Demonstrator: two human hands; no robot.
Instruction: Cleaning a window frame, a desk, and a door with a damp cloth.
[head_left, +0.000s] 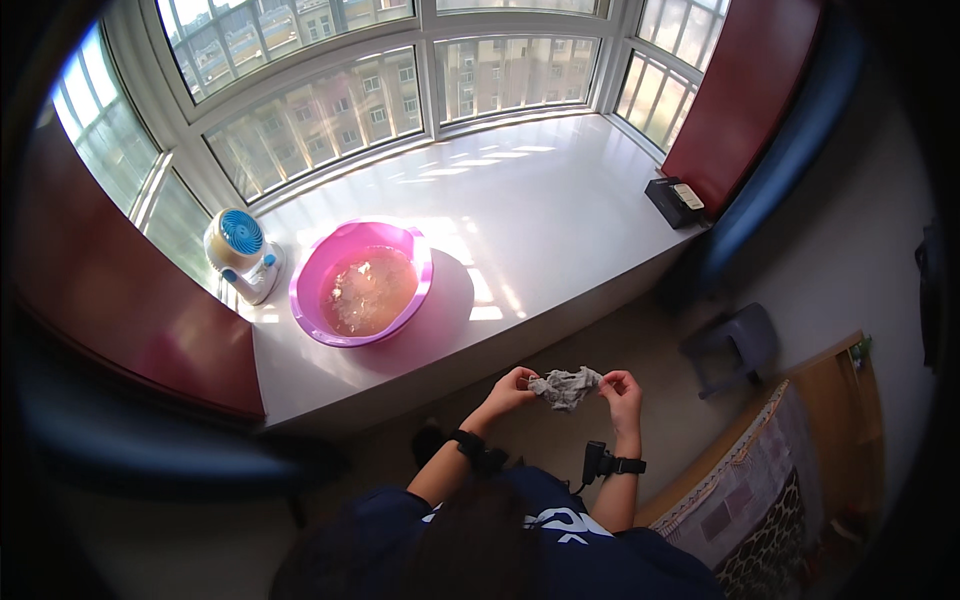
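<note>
A crumpled grey cloth (566, 388) hangs between my hands, in front of the white windowsill's edge and above the floor. My left hand (516, 388) pinches its left end between thumb and fingers. At the opposite end, my right hand (621, 390) grips a corner of it. On the sill to the left stands a pink plastic basin (306, 289) holding cloudy water (371, 289) with light glinting on it. Both wrists wear black straps with small devices. The cloth touches neither the basin nor the sill.
A white and blue fan (244, 251) stands left of the basin on the white sill (555, 210). A black box (671, 202) with a small pale item sits at the sill's right end. Behind are windows. A grey plastic stool (731, 345) and a covered bed (742, 495) are at the right.
</note>
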